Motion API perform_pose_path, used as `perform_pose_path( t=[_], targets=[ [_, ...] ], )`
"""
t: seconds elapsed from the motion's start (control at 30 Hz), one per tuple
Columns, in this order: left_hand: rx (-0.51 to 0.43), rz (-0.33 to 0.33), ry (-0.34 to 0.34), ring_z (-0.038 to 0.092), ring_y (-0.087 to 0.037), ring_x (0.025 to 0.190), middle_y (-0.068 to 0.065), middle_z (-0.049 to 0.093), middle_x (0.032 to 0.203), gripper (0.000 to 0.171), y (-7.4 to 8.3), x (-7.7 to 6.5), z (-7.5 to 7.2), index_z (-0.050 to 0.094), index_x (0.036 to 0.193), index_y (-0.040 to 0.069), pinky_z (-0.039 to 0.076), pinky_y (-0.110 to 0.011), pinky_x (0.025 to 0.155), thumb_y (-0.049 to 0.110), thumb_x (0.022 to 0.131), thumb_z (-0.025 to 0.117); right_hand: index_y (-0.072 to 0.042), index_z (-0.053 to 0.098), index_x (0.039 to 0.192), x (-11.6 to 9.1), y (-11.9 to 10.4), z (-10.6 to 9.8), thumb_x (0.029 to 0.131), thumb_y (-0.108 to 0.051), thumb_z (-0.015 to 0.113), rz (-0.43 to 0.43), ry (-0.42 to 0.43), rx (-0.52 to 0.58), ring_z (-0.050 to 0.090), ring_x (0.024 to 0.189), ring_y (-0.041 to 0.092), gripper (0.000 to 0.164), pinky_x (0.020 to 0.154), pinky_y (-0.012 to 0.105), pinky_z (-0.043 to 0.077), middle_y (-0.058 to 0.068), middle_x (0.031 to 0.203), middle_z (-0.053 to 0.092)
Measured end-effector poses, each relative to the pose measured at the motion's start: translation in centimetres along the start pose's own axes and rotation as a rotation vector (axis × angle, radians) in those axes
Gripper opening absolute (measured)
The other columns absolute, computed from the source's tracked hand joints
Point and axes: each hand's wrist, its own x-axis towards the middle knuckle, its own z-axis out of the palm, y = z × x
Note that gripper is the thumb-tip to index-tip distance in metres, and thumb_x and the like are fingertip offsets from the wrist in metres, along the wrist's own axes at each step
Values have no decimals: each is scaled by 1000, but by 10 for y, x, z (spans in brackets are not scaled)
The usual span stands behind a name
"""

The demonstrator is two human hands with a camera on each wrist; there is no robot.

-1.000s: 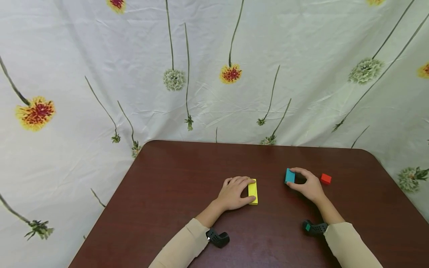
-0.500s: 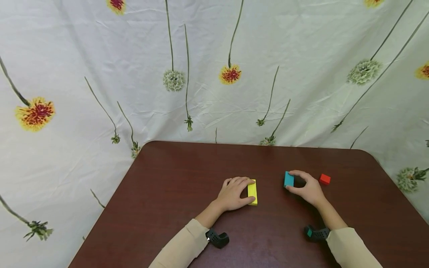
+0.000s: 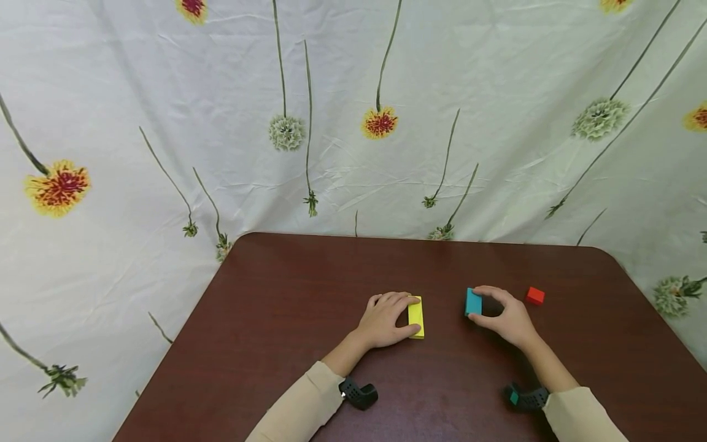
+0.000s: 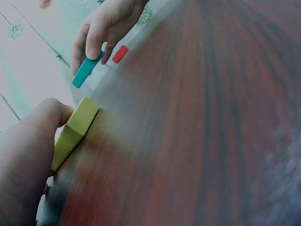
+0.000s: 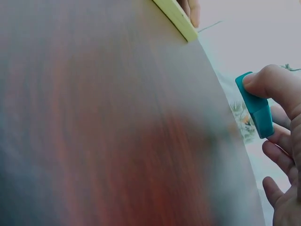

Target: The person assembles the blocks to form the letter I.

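The left hand grips the yellow block, while the right hand pinches the blue block by its ends, where slackened pressure could let it slip.

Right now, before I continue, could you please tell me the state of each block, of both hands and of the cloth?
Yellow block: on the table, gripped.
Blue block: pinched, held above the table.
Red block: resting on the table, untouched by either hand.
Left hand: gripping the yellow block.
Right hand: pinching the blue block between thumb and fingers.
Flowered cloth: hanging behind the table, wrinkled.
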Motion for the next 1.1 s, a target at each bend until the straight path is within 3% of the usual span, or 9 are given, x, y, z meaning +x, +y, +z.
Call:
perform_pose_path(
  t=[0.73, 0.9, 1.1],
  targets=[
    [-14, 2, 2, 36, -17, 136, 3, 43, 148, 57, 0, 0, 1, 46, 145, 30, 26, -49, 105, 55, 94, 53, -11, 68, 120, -21, -29, 16, 75, -22, 87, -117, 51, 8, 49, 117, 20, 50, 95, 55, 40, 7, 126, 62],
    [-10, 1, 3, 36, -18, 136, 3, 43, 148, 57, 0, 0, 0, 46, 145, 30, 26, -50, 105, 55, 94, 52, -13, 70, 118, -25, -32, 20, 72, -24, 88, -128, 63, -21, 50, 115, 12, 51, 94, 45, 42, 3, 124, 64],
    [-6, -13, -2, 36, -17, 136, 3, 43, 148, 57, 1, 1, 0, 46, 145, 30, 26, -48, 106, 54, 94, 53, -16, 70, 116, -30, -36, 22, 69, -23, 90, -165, 56, -4, 50, 114, 3, 52, 94, 22, 39, -1, 122, 65]
  ],
)
